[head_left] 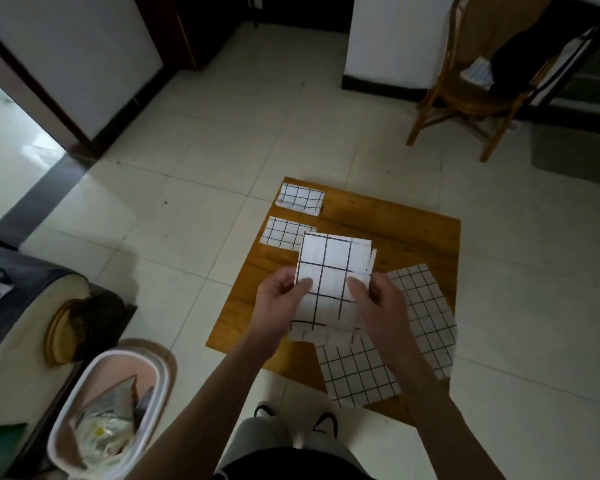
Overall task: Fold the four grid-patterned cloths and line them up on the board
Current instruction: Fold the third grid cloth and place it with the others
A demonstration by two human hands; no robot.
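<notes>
A wooden board (388, 233) on the tiled floor carries two folded cloths (300, 199) along its far left edge and an unfolded cloth (416, 327) at its near right. Above it, left hand (278, 296) and right hand (378, 299) pinch a half-folded cloth (329, 278), its long axis pointing away toward the folded pair, up and left of the fingers.
</notes>
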